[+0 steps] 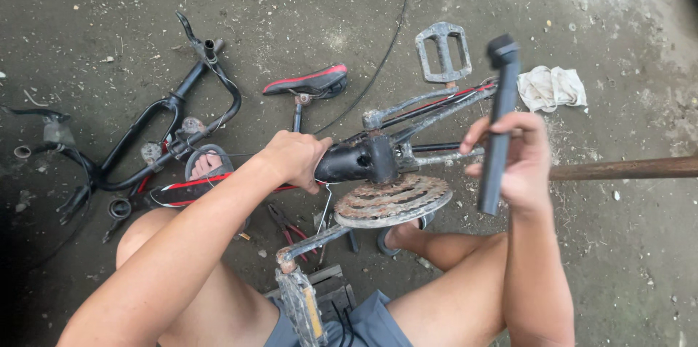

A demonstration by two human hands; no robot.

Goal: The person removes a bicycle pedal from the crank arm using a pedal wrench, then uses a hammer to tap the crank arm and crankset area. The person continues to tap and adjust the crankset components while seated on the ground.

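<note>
Frame [378, 154] of a stripped bicycle is lying on its side across the person's lap area, and it is serving as the landmark for everything below.

Head view: the left hand [294, 158] is clamping down on the frame's dark tube just left of the crank housing, fingers curled together over the top, apparently steadying it against twisting. The right hand [512, 162] is holding a black tube [498, 122] upright just right of the frame, fingers wrapped around its middle and thumb pressing the near side; the tube's capped end is rising above the frame, its lower end hanging free beside the sprocket. A rusty sprocket [392, 200] is sitting directly below the frame's housing, with one crank arm reaching toward the near pedal [299, 309] and the far pedal [443, 51] standing above the frame. Left of the frame, handlebars [156, 136] and a saddle [309, 83] are lying detached on the concrete. Pliers [287, 225] are resting under the frame, within reach. A rag [552, 87] is lying beyond the frame's right end, and a rusty bar [625, 168] is extending rightward from behind the right hand.
</note>
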